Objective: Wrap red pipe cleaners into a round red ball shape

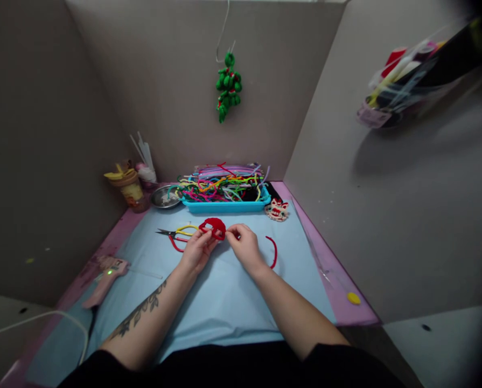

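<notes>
A fuzzy red pipe-cleaner piece (213,227), rounded at the top with gaps lower down, is held above the blue-covered table. My left hand (198,251) grips it from below and the left, thumb and fingers closed on it. At its right edge, my right hand (244,245) is closed in a pinch; the exact part between those fingertips is too small to make out. Scissors (177,234) with one yellow and one red handle lie open just left of the piece, partly behind my left hand. A loose, curved red pipe cleaner (274,251) lies right of my right hand.
A blue tray (226,207) heaped with colourful pipe cleaners stands at the back, beside a metal bowl (165,197) and a cup (132,189). A pink glue gun (107,280) lies left. A beige-and-red pipe-cleaner face (277,210) sits right. A green ornament (228,86) hangs behind.
</notes>
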`<state>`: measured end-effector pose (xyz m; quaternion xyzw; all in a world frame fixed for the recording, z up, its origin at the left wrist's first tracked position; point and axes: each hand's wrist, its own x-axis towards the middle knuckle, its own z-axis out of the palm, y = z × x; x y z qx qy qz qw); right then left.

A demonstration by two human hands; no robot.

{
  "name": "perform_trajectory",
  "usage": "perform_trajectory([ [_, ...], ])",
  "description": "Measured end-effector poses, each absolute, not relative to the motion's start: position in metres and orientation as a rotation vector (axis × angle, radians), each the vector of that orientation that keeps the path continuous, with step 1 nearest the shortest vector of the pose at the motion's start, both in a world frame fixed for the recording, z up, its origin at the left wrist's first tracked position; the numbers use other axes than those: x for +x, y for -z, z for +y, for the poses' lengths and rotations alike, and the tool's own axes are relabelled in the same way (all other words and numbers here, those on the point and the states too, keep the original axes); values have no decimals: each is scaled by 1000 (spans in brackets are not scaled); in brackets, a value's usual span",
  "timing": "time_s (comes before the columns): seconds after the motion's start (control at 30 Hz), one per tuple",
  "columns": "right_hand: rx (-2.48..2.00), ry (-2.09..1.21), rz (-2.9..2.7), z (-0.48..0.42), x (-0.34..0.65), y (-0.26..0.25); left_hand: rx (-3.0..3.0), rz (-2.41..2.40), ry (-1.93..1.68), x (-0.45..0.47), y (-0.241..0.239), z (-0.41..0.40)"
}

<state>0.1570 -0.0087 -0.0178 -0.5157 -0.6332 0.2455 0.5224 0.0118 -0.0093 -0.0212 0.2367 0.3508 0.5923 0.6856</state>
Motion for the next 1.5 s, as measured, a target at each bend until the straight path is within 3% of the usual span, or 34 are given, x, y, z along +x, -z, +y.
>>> perform_trajectory([
  [1.5, -1171, -844, -1283, -15, 138, 19, 829, 944, -1473, 20, 22, -17],
])
